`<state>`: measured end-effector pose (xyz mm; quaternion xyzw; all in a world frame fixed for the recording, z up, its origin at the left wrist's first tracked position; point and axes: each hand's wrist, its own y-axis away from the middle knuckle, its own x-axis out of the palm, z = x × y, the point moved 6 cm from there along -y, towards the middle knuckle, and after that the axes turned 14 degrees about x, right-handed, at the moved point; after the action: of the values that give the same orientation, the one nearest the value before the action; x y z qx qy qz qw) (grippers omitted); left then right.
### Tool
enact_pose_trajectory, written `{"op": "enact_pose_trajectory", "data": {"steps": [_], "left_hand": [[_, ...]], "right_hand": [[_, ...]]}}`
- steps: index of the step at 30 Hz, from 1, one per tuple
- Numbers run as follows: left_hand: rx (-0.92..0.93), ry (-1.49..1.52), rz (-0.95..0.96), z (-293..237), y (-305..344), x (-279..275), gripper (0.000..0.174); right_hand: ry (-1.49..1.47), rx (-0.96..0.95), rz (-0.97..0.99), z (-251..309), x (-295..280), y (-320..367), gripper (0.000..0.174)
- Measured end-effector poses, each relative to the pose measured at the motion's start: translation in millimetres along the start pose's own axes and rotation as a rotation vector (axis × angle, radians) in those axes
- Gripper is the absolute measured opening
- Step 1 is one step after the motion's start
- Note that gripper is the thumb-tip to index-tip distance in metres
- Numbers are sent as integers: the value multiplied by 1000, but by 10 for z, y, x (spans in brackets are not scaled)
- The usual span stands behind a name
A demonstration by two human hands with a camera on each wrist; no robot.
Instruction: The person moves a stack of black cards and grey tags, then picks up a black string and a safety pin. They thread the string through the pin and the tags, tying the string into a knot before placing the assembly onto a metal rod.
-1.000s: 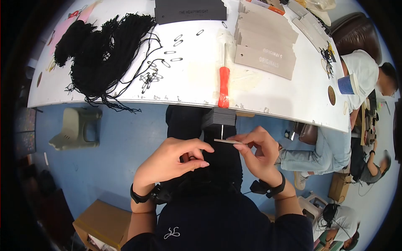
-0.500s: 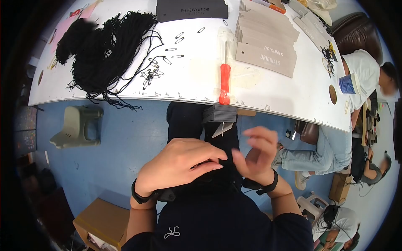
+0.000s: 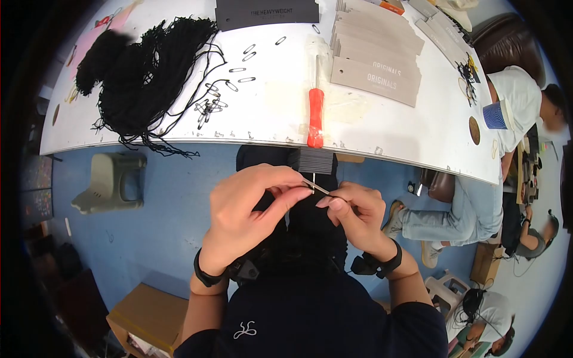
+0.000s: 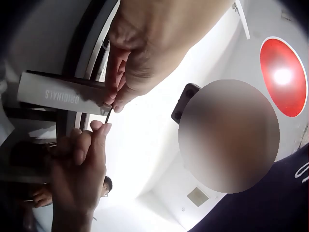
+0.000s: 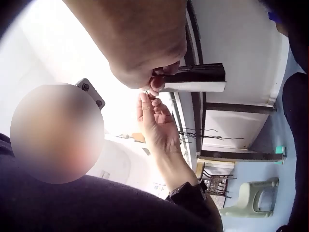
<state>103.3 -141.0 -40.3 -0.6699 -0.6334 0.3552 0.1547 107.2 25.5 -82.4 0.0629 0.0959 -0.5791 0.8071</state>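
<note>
My left hand (image 3: 248,194) and right hand (image 3: 358,213) meet below the table edge, thumbs and fingers pinched. In the left wrist view, a short dark cord (image 4: 109,115) runs between the fingertips of the left hand (image 4: 145,58) and the right hand (image 4: 79,162). A grey card (image 4: 63,94) marked ORIGINALS has its end beside the left fingertips. Just above the hands is a stack of dark cards (image 3: 315,161), with a thin metal rod (image 3: 314,179) sticking out below. The right wrist view shows the card stack (image 5: 193,87) behind the fingers.
A red-handled screwdriver (image 3: 316,116) lies taped on the table. Black cords (image 3: 140,83) are heaped at left, with loose safety pins (image 3: 209,108) beside them. Grey cards (image 3: 376,77) and black cards (image 3: 268,13) lie farther back. People and a paper cup (image 3: 495,116) are at right.
Both hands have come together at the rod below the stack. The right hand, loose and blurred half a second ago, now pinches the cord; the left moved up and pinches too.
</note>
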Motion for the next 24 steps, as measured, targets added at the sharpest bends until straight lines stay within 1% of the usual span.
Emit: {"op": "enact_pose_trajectory", "data": {"steps": [1, 2, 4, 5, 7, 9, 11, 13, 14, 16, 17, 19, 21, 23, 24], "left_hand": [[35, -50, -30, -8, -2, -14, 19], [33, -51, -29, -8, 8, -15, 19], [26, -75, 29, -13, 28, 20, 20], [24, -74, 30, -3, 35, 33, 20], [91, -106, -2, -20, 36, 42, 19], [87, -123, -10, -22, 35, 51, 20], [84, -142, -19, -12, 35, 41, 21], [177, -305, -40, -41, 33, 0, 22], [176, -305, -39, -30, 33, -5, 22], [252, -345, -17, -57, 36, 0, 23], [250, -346, -17, -47, 45, -8, 23], [322, -345, -19, -69, 66, -14, 24], [348, -373, -20, -72, 79, -13, 24], [374, -400, -20, -96, 87, -5, 25], [362, -395, -23, -107, 95, -5, 24]], "right_hand": [[-64, 62, -2, -53, 4, 2, 13], [-127, 126, -4, -107, 10, 2, 16], [-162, 153, -1, -167, 26, -2, 18], [-195, 179, -1, -195, 27, -3, 20], [-181, 182, -9, -186, 23, -9, 21], [-166, 184, -18, -200, 18, -17, 22], [-249, 275, -20, -299, 23, -35, 22], [-237, 277, -15, -304, 42, -36, 22], [-224, 279, -11, -308, 53, -33, 22], [-229, 282, -6, -328, 71, -30, 22], [-232, 283, 1, -334, 84, -30, 21], [-232, 277, 0, -330, 93, -33, 21], [-232, 271, -2, -321, 93, -35, 21], [-203, 279, -26, -317, 86, -36, 28], [-202, 278, -26, -315, 85, -35, 28]]}}
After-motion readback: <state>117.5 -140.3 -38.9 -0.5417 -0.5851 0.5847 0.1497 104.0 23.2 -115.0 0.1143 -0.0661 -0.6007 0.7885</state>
